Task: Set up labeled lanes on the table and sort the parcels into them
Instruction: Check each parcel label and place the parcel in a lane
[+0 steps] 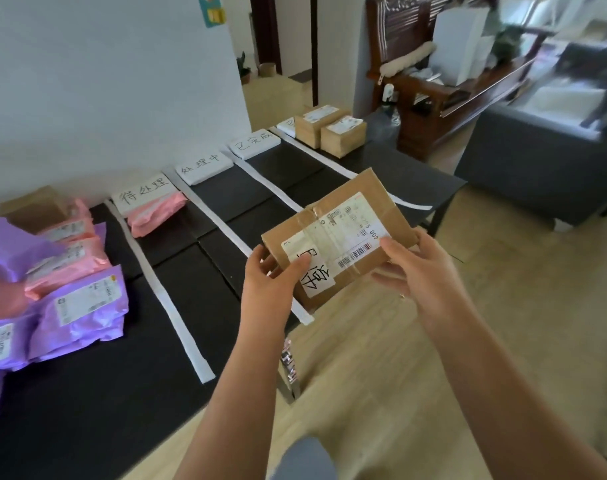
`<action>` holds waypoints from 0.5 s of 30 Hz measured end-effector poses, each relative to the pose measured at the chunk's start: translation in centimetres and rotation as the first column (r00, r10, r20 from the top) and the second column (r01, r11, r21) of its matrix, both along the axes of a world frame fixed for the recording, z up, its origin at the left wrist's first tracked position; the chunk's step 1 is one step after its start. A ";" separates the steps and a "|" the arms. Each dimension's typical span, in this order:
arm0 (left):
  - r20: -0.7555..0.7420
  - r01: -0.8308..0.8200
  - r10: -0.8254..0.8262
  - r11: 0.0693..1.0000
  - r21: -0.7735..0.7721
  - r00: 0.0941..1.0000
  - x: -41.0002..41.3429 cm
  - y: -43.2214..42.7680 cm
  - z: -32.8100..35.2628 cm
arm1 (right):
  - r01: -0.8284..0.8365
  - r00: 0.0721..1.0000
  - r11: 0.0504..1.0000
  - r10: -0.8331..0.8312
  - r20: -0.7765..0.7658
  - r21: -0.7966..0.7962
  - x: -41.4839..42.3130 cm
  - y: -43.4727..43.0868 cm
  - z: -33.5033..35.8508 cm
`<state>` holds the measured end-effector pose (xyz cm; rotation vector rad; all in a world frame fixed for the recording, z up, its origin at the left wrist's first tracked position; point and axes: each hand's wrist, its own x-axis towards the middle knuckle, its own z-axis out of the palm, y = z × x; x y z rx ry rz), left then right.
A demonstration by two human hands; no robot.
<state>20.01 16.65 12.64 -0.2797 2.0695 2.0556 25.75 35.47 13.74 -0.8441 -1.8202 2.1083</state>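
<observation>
Left hand (270, 282) and right hand (412, 271) are pinching a cardboard box (333, 233) by its ends above the table (87, 393) edge; lane labels (144, 194) are standing, two cartons (329, 129) and a pink mailer (154, 216) sorted, the mailer pile (63, 289) waiting

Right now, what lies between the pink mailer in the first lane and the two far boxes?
Head view: two lanes of bare table, no parcels, just two white labels and three tape strips.
</observation>
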 end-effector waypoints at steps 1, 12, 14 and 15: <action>0.013 -0.006 0.006 1.000 0.002 1.000 -0.6 1.1 -0.2 | 0.010 1.000 1.000 -0.010 0.012 0.014 -0.4 1.1 -0.3; 0.128 0.144 -0.143 0.990 -0.004 0.981 -13.6 12.8 -1.8 | 0.094 0.987 0.986 -0.110 0.114 0.139 -11.9 12.9 -2.2; 0.135 0.193 -0.189 0.981 -0.011 0.973 -16.3 15.0 -1.7 | 0.106 0.984 0.982 -0.127 0.126 0.156 -14.4 15.0 -2.2; 0.127 0.224 -0.220 0.974 -0.017 0.967 -17.5 16.0 -1.7 | 0.118 0.982 0.979 -0.140 0.126 0.165 -15.6 16.1 -2.3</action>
